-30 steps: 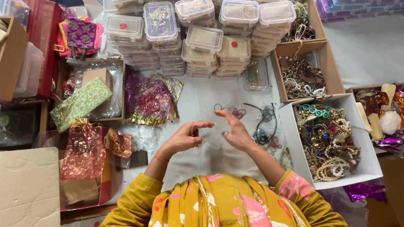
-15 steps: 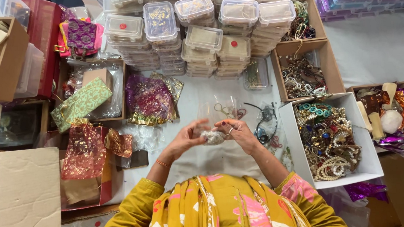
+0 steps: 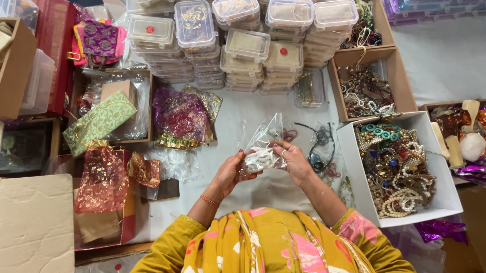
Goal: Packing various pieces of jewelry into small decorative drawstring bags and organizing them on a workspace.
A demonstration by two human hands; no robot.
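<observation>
**Both hands on a clear plastic bag above the white cloth**

Over the middle of the white cloth point(image 3: 262, 194) I see my two hands meeting on a small clear plastic bag point(image 3: 264, 146). My left hand point(image 3: 230, 172) is curled around the bag's lower end, fingers closed on it. My right hand point(image 3: 293, 161) pinches the bag from the other side, thumb and fingers shut on the plastic. Something pale lies bunched inside the bag; I cannot tell what it is.

Beyond the bag, stacks of lidded plastic boxes point(image 3: 243, 38) fill the far side of the cloth. Just right of my right hand lies a loose tangle of dark bangles point(image 3: 322, 150), and next to that a white box point(image 3: 418, 212) heaped with beads and necklaces. Behind it sits a cardboard box point(image 3: 395, 81) of more jewellery. To my left lie a purple pouch point(image 3: 181, 116), a green brocade pouch point(image 3: 99, 122) and a red net pouch point(image 3: 104, 178). Nothing stands between my hands and the bag.
</observation>
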